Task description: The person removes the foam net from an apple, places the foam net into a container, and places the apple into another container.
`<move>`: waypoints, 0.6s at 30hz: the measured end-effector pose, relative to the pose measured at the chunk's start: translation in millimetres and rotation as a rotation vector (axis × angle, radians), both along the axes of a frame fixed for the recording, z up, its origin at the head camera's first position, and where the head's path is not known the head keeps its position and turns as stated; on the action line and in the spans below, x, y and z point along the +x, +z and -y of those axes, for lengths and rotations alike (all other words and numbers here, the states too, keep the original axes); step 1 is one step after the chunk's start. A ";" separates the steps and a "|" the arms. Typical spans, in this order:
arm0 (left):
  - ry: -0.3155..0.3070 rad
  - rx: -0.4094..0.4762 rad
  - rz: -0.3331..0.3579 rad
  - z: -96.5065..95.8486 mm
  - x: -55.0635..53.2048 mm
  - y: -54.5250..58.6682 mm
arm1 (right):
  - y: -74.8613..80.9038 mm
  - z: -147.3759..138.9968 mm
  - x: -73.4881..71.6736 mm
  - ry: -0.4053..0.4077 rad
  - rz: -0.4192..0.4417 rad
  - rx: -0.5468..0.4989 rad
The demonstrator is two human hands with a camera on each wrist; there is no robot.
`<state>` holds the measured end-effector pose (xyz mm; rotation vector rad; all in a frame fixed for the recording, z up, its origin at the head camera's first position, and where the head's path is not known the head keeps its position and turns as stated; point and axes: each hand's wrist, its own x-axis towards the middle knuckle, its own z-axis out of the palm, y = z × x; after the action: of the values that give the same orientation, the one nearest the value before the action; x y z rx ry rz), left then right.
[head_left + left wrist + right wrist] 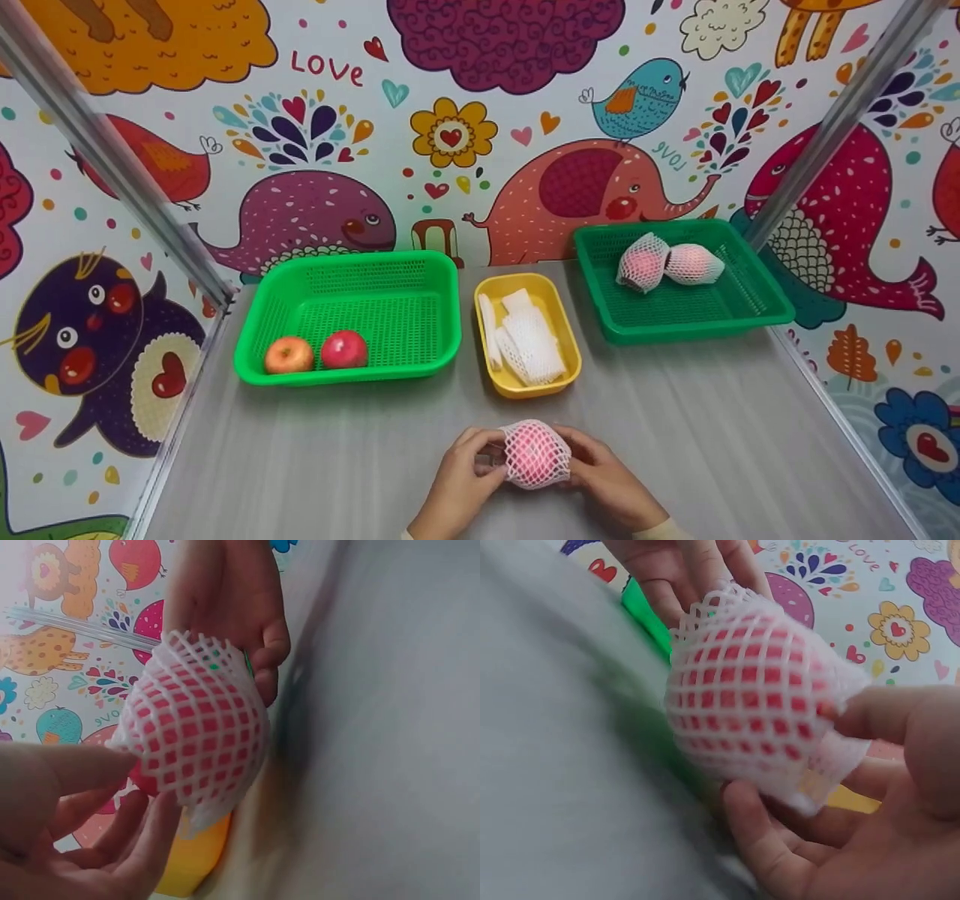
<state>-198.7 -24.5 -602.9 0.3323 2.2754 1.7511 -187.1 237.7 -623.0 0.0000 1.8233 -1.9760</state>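
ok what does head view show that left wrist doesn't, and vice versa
Only the head view: two bare fruits in a bright green basket, two netted fruits in a darker green basket. Only the left wrist view: an uncovered red patch on the held fruit. Both: left hand, right hand, the held fruit in its net, yellow container.

Even light fills the head view; both wrist views are hazier, with soft, smeared shadows on the blurred bench [397,735].
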 end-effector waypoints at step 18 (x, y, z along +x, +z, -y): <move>-0.006 -0.084 0.074 -3.2 -5.9 -6.7 | 12.7 8.0 3.1 -0.108 -0.278 0.323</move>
<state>-204.6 -21.3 -609.6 0.2537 2.2856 1.6311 -184.0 229.6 -610.2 -0.0815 2.3507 -1.7999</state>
